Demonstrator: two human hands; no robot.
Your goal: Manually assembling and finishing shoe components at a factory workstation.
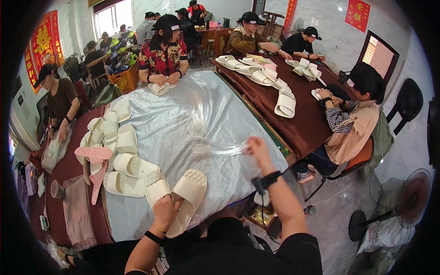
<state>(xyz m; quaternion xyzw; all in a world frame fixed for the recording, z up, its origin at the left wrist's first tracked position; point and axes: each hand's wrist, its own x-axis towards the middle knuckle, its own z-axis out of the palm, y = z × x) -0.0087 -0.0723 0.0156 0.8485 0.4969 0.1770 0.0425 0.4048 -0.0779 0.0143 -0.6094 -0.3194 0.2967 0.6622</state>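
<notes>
My left hand [166, 213] is closed round a pair of cream slippers [190, 195] at the near edge of the table, their soles tilted and side by side. My right hand [260, 156] is raised over the table's right part, fingers pinched on the end of a clear plastic bag [220, 149] that stretches out to the left, blurred by motion. Just left of the held pair lie several more cream slippers [130, 166], some overlapping. Two pink slippers [97, 156] rest at the outer side of that group.
A pale plastic sheet [160, 123] covers my table. Flat clear bags [79, 213] and a small brown cup [57, 190] lie at the left. Across, a person [162, 57] handles a slipper. To the right stand a brown-covered table [298, 130], a seated person [350, 128] and a fan [415, 197].
</notes>
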